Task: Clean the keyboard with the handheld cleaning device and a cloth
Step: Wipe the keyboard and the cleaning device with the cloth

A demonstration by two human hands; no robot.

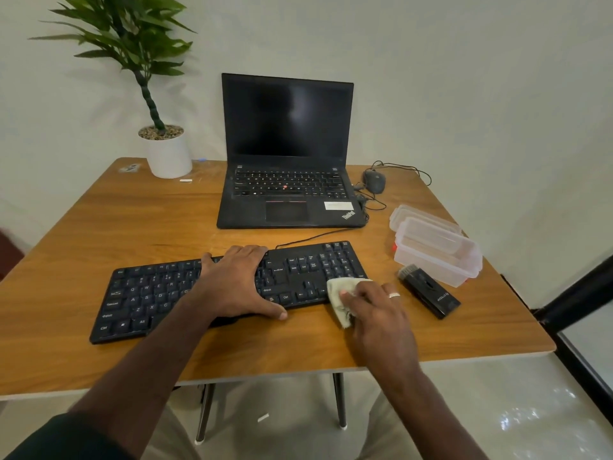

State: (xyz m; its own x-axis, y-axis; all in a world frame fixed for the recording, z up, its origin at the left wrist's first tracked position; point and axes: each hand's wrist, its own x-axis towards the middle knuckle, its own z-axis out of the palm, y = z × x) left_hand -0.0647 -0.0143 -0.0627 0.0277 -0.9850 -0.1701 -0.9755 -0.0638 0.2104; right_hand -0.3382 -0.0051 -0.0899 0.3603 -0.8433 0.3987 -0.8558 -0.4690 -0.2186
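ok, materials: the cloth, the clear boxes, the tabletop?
Cloth: soft pale fabric, likely microfibre; it crumples under the right hand.
Clear boxes: translucent rigid plastic, glossy; the table shows through.
Tabletop: wood-grain surface with pale edge, probably laminate over board; slight sheen.

- Keyboard (pixel 166 293): black, white legends.
- Cloth (pixel 340 295): pale cream.
- Cleaning device (pixel 429 292): black, grey bristles, small white print.
- Table (pixel 99 227): honey-brown wood grain, pale edge.
- Laptop (pixel 287 154): black, dark screen, red dot among keys, white sticker.
- Mouse (pixel 374 180): dark grey.
- Boxes (pixel 438 250): clear, one red clip.
- Pot (pixel 167 154): white, green plant, speckled pebbles.
- Ring (pixel 394 295): silver.
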